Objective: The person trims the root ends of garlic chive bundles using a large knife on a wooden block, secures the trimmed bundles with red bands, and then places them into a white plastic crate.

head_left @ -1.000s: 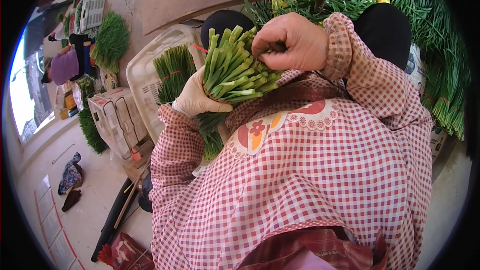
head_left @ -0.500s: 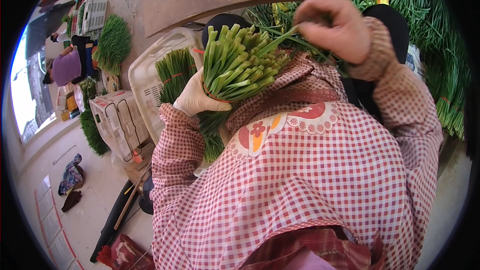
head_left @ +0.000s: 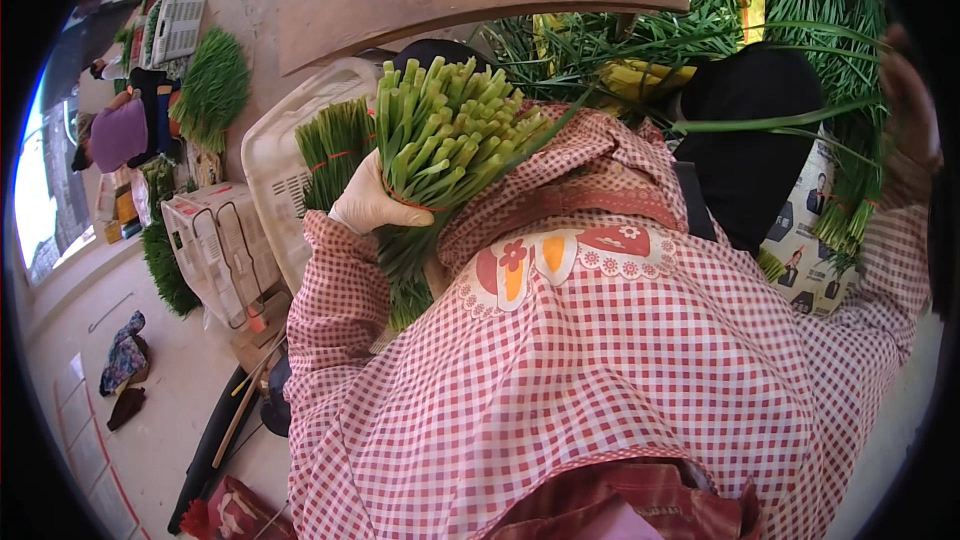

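We clasp the chive bundle [head_left: 445, 135] in our left fingers [head_left: 405, 213] — stalk ends [head_left: 440, 90] above them, white crate [head_left: 282, 225] to their left. Whether our right fingers [head_left: 902, 65] (blurred, well apart) pinch anything, we cannot tell.

No text I can read; pale sheet [head_left: 808, 240] with dark printed figures near my black-trousered right knee [head_left: 755, 120], print too small.
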Tool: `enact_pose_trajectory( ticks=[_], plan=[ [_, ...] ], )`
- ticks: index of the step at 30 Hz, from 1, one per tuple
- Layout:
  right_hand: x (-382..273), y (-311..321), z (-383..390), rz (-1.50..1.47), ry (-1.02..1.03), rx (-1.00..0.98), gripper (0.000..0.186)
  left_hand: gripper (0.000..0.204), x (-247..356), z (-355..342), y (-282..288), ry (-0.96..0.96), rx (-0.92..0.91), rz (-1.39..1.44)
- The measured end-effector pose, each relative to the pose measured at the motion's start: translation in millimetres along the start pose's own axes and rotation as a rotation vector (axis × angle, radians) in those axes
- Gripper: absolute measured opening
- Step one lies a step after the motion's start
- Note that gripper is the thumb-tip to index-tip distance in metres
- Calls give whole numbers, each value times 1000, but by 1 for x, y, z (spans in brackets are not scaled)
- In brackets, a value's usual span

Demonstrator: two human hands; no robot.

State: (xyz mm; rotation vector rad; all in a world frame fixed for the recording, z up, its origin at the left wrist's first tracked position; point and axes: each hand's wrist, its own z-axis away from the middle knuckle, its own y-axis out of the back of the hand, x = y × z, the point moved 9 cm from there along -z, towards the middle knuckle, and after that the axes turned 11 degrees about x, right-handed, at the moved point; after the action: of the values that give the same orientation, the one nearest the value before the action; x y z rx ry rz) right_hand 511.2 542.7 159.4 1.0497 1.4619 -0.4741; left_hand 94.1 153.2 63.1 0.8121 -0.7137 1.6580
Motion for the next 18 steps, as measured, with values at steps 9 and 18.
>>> enact_pose_trajectory(
  ticks=[9, 18],
  plan=[
    [-71, -333, 14, 102, 431, -449, 30, 91, 1, 0, -10, -4, 50, 32],
    [-96, -363, 28, -101, 253, -370, 19, 94, 3, 1, -14, 33, 47, 40]
  ],
)
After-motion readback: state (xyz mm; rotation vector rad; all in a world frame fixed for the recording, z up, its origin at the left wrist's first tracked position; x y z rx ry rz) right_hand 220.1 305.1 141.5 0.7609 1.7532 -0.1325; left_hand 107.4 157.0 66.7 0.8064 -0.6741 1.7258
